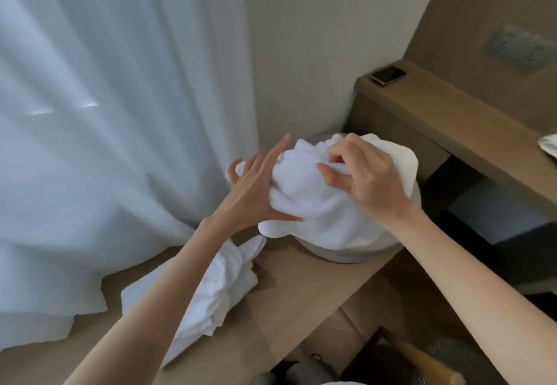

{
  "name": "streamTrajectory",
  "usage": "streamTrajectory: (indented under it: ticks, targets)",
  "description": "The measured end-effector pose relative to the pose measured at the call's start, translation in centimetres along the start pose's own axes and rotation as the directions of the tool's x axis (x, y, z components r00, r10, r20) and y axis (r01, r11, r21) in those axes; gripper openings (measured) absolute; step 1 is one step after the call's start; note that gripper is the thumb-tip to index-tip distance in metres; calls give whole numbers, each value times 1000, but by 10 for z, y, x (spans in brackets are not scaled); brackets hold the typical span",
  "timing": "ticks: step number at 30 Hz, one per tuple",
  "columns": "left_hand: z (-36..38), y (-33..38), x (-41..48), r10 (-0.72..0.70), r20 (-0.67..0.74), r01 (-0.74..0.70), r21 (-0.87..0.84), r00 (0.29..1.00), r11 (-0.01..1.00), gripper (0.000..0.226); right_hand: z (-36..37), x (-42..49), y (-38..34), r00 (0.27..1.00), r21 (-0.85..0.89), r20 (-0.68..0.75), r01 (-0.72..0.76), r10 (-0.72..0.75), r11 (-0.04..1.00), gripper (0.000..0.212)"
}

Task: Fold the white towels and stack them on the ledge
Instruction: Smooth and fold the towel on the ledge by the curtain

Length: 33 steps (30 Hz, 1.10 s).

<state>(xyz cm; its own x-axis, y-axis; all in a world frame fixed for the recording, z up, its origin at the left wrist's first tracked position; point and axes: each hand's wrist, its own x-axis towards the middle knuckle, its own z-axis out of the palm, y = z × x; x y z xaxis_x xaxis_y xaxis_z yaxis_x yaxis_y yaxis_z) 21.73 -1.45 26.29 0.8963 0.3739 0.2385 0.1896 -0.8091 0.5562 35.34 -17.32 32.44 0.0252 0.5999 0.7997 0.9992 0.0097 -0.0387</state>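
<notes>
A crumpled white towel [313,201] lies bunched on top of a round grey basket [355,253] that stands on the wooden ledge [295,288]. My right hand [367,179] pinches a fold of this towel near its top. My left hand [256,192] presses against the towel's left side, thumb under a fold and fingers stretched out. A stack of folded white towels [217,294] rests on the ledge to the left, partly hidden by my left forearm.
A white curtain [105,113] hangs at the left and drapes onto the ledge. A higher wooden shelf [452,119] at the right carries a dark phone [388,75]. A wall socket panel [521,50] sits above it. Dark objects lie below the ledge's front edge.
</notes>
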Motion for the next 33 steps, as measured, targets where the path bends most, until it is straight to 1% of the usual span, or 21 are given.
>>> streamTrajectory:
  ticks: [2,3,4,5,6,8,9,10,12,14,15,17,19,21,23,26,28,31,33]
  targets:
    - [12,20,19,126,17,-126,39,992,991,97,-25,-14,10,1000,-105,-21,4,-6,994,37]
    - [19,31,28,159,26,-160,37,987,986,86,-36,-21,16,1000,-152,-21,-1,-3,988,37]
    - [26,43,38,159,38,-159,12,987,987,78,-46,-27,22,1000,-188,-15,-15,12,982,37]
    - [36,55,46,124,66,-122,-32,990,992,71,-57,-32,30,999,-212,-1,-43,44,976,38]
    - [46,66,55,91,96,-85,-69,991,994,66,-69,-38,39,995,-222,25,-85,93,971,40]
    - [67,89,72,101,124,-90,-88,987,992,55,-91,-51,62,965,-211,115,-210,237,955,43]
    - [78,99,82,95,142,-82,-95,985,992,49,-100,-59,75,930,-205,167,-293,328,934,45]
    - [88,110,93,86,156,-71,-96,984,993,43,-109,-68,90,880,-209,214,-382,423,900,49]
    - [106,132,116,115,163,-105,-73,980,992,36,-123,-90,122,766,-246,298,-515,569,821,61]
    - [129,157,147,146,189,-137,-59,971,989,39,-136,-111,162,679,-303,354,-567,643,766,76]
    - [137,166,160,153,200,-144,-60,968,988,40,-140,-119,178,655,-327,378,-567,654,756,78]
    - [159,191,193,208,206,-201,-53,956,978,43,-152,-135,216,618,-346,392,-587,681,732,72]
    - [186,223,234,321,186,-314,-63,929,947,52,-172,-146,260,587,-364,377,-617,716,698,57]
    - [210,258,276,363,187,-364,-33,913,931,52,-198,-154,302,594,-415,325,-610,736,675,43]
    - [232,296,318,403,182,-411,9,897,912,51,-228,-160,342,605,-469,249,-608,757,640,37]
    - [261,361,379,500,140,-511,54,854,858,44,-276,-168,397,618,-562,121,-602,777,566,36]
    - [279,405,415,545,111,-554,77,831,829,45,-310,-171,429,628,-576,15,-631,778,520,37]
    - [304,468,461,610,58,-613,34,790,790,50,-358,-176,468,629,-578,-166,-686,760,442,36]
    - [326,508,485,659,6,-658,-7,753,753,50,-384,-183,490,620,-590,-320,-722,716,362,36]
